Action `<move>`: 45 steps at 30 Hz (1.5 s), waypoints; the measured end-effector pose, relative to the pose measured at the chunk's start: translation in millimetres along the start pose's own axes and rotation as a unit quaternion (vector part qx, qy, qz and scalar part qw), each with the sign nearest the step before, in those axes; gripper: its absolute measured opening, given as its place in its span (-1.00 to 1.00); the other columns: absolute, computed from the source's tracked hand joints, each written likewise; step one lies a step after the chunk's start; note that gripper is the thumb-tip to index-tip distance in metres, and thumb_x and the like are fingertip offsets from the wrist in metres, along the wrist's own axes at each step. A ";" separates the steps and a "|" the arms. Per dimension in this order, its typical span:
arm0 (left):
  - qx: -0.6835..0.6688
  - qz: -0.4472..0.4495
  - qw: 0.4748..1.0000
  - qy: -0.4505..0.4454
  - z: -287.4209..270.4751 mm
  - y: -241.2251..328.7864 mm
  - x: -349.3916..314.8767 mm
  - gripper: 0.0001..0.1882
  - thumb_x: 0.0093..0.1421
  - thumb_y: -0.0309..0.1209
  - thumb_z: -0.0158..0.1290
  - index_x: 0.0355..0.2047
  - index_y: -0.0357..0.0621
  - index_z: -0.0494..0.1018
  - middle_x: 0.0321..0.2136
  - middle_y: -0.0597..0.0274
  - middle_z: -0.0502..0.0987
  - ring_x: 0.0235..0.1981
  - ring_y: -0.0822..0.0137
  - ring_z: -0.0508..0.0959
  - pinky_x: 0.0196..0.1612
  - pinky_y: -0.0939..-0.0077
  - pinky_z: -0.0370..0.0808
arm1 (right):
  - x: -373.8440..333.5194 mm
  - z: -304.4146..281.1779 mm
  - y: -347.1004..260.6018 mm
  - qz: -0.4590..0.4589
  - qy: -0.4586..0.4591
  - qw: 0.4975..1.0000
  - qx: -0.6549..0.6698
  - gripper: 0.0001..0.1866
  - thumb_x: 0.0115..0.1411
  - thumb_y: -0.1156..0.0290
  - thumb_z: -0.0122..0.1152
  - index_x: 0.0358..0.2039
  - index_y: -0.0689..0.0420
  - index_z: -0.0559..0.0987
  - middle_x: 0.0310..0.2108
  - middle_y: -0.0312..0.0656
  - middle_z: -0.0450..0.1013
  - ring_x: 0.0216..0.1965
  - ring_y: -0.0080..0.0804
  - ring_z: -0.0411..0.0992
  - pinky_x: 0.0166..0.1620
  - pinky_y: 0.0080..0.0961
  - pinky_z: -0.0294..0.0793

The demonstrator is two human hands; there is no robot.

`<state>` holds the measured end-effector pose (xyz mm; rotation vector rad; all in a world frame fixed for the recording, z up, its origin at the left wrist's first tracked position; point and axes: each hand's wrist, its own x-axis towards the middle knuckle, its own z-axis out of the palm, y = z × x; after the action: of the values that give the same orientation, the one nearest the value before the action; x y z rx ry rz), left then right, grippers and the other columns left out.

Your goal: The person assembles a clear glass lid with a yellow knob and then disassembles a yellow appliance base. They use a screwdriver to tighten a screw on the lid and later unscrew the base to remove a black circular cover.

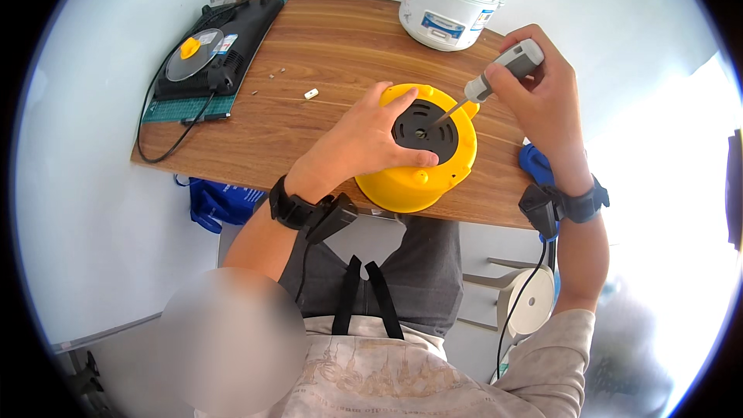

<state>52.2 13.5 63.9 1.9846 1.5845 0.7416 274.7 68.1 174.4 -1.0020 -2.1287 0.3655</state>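
Note:
A yellow round housing [406, 195] stands near the table's front edge, a black slotted disc [446, 139] set in its top. My left hand [352, 139] grips the housing from the left, its thumb and fingers spread over the rim and the disc's edge. A screwdriver with a grey and white handle [518, 60] is held in my right hand [548, 104], above and right of the housing. Its shaft slants down to the left over the disc, the tip close to the small metal centre. Whether the tip touches a screw there is too small to tell.
Far left, a black flat appliance [251, 39] lies on a green mat [166, 112], with a clear lid with a yellow knob [179, 66] and a cable on it. A white rice cooker [449, 4] stands behind. A small white piece [311, 94] and tiny bits lie mid-table.

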 end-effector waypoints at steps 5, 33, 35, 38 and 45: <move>0.003 0.005 1.000 0.006 0.4 1.3 -0.7 0.22 -0.13 0.33 0.33 0.36 -0.26 0.25 0.34 -0.28 0.15 0.33 -0.14 0.30 0.30 0.15 0.34 | 3.4 6.6 13.0 0.026 0.023 0.999 0.038 -0.61 0.13 0.19 0.39 -0.13 0.10 0.50 -0.43 -0.18 0.51 -0.42 -0.50 0.49 -0.27 -0.66 0.55; 0.004 0.000 1.000 0.006 1.8 -0.4 -0.3 0.21 -0.14 0.36 0.33 0.37 -0.18 0.26 0.35 -0.22 0.14 0.33 -0.14 0.30 0.33 0.18 0.31 | -12.3 16.6 1.3 -0.010 0.065 0.995 0.080 -0.65 0.12 0.34 0.33 -0.13 0.10 0.43 -0.42 -0.17 0.52 -0.42 -0.51 0.56 -0.28 -0.61 0.59; 0.004 0.006 1.000 0.011 2.4 -1.8 -0.9 0.20 -0.13 0.34 0.34 0.37 -0.19 0.26 0.35 -0.22 0.15 0.33 -0.14 0.30 0.33 0.18 0.32 | -9.8 15.9 -1.5 -0.025 0.049 0.996 0.074 -0.66 0.13 0.32 0.33 -0.14 0.11 0.43 -0.44 -0.17 0.52 -0.44 -0.52 0.55 -0.31 -0.61 0.56; 0.003 0.015 1.000 0.018 2.8 -1.3 -1.2 0.18 -0.11 0.31 0.35 0.36 -0.20 0.26 0.34 -0.22 0.15 0.32 -0.14 0.30 0.33 0.19 0.31 | -6.2 14.1 -8.2 -0.042 0.028 0.997 0.057 -0.66 0.17 0.26 0.35 -0.16 0.13 0.45 -0.49 -0.18 0.52 -0.49 -0.52 0.51 -0.35 -0.60 0.52; 0.003 0.002 1.000 0.013 1.6 1.1 -2.6 0.15 -0.10 0.25 0.36 0.36 -0.23 0.26 0.35 -0.21 0.15 0.34 -0.12 0.29 0.34 0.19 0.30 | 3.2 7.9 -28.7 -0.021 -0.002 0.999 -0.025 -0.58 0.24 0.06 0.34 -0.28 0.19 0.49 -0.60 -0.11 0.50 -0.59 -0.34 0.49 -0.42 -0.49 0.47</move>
<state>53.5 10.7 63.2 1.9906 1.6001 0.7667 252.1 52.2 185.7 -0.9843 -2.1687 0.2968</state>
